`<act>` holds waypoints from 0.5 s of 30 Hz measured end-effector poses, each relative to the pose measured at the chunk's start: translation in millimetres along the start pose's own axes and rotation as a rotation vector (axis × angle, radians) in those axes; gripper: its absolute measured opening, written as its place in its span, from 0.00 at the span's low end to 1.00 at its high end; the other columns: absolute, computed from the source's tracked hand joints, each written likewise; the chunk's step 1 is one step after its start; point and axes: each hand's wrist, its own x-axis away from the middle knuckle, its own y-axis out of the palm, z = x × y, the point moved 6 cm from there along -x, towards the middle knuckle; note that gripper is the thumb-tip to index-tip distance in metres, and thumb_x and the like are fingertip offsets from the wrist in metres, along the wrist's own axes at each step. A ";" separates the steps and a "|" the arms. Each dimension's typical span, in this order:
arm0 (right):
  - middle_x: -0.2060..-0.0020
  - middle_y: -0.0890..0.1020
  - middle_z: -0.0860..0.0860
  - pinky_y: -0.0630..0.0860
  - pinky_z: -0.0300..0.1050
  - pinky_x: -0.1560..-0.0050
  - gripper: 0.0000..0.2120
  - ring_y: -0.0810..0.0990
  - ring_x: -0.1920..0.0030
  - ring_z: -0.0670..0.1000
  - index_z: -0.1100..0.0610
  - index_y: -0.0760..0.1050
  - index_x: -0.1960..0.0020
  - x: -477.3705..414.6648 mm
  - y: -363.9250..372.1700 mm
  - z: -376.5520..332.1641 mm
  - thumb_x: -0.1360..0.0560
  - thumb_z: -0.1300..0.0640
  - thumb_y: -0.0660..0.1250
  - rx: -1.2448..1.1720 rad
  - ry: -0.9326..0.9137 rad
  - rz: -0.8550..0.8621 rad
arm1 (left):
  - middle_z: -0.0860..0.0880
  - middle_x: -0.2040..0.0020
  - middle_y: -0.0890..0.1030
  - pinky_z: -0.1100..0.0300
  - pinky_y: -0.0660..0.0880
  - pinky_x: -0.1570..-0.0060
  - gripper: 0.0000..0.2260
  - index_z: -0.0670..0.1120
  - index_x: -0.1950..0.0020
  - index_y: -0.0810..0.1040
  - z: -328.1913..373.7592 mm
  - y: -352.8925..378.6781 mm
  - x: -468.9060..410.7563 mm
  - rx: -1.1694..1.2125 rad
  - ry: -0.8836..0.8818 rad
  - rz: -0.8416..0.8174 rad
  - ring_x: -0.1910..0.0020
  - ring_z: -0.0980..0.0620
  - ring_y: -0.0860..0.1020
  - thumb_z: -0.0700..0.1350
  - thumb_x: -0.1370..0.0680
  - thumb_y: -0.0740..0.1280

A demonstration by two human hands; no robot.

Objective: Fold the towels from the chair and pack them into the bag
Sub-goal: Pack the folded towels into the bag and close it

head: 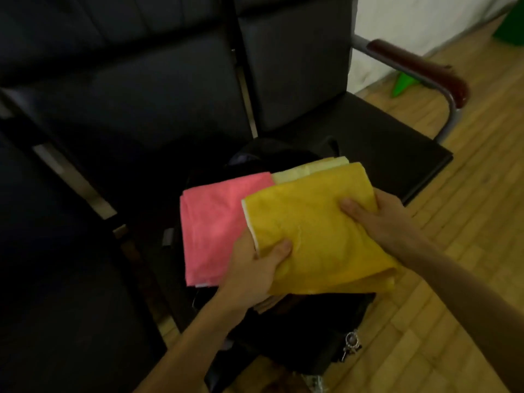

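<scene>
A folded yellow towel (320, 234) is grasped by both hands in the centre of the frame. Its lower left edge is pinched by the left hand (255, 265), thumb on top, and its right edge is gripped by the right hand (377, 214). It is held above the black bag (312, 330), partly over a folded pink towel (218, 222) and a pale yellow towel (306, 170) that appear to lie at the bag's opening.

Several risks can be judged from here. The fold could be lost if one edge is released before the other, since the cloth is limp and layered. The pink towel could be pushed askew or dragged out if the yellow one is slid over it rather than lowered. The bag's mouth is dark and hard to make out, so an edge could be caught on its rim and left hanging outside.

The bag is seen against the front of a black padded chair (368, 131) with a reddish armrest (419, 66), upper right. Further dark seats are seen to the left. A wooden floor (453, 279) fills the right of the frame, with a pale wall (411, 18) and a green object (402, 83) at the upper right.
</scene>
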 end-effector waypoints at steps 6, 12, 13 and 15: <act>0.44 0.79 0.44 0.75 0.48 0.41 0.24 0.79 0.44 0.47 0.54 0.73 0.33 -106.4 -10.6 7.8 0.25 0.44 0.69 0.137 0.069 -0.104 | 0.50 0.35 0.78 0.45 0.75 0.38 0.26 0.49 0.27 0.69 19.2 18.1 -78.8 -0.184 -0.123 0.158 0.38 0.49 0.77 0.42 0.23 0.72; 0.38 0.79 0.52 0.73 0.52 0.37 0.27 0.77 0.37 0.56 0.52 0.70 0.29 -141.2 4.1 35.7 0.24 0.42 0.68 0.255 0.096 -0.190 | 0.51 0.45 0.78 0.50 0.76 0.44 0.19 0.48 0.34 0.70 -4.7 23.0 -104.8 -0.317 -0.375 0.250 0.44 0.48 0.77 0.44 0.22 0.72; 0.38 0.79 0.53 0.73 0.51 0.38 0.27 0.77 0.38 0.56 0.52 0.70 0.29 -143.4 4.5 37.5 0.23 0.42 0.67 0.283 0.089 -0.191 | 0.51 0.46 0.78 0.52 0.75 0.46 0.18 0.47 0.36 0.70 -4.9 24.0 -106.2 -0.343 -0.390 0.263 0.46 0.48 0.77 0.43 0.23 0.72; 0.38 0.79 0.54 0.72 0.50 0.41 0.26 0.77 0.38 0.57 0.52 0.69 0.29 -146.8 6.5 39.9 0.23 0.42 0.66 0.347 0.080 -0.189 | 0.52 0.51 0.77 0.55 0.74 0.53 0.15 0.46 0.41 0.70 -7.4 25.0 -107.6 -0.383 -0.420 0.300 0.53 0.51 0.77 0.42 0.23 0.72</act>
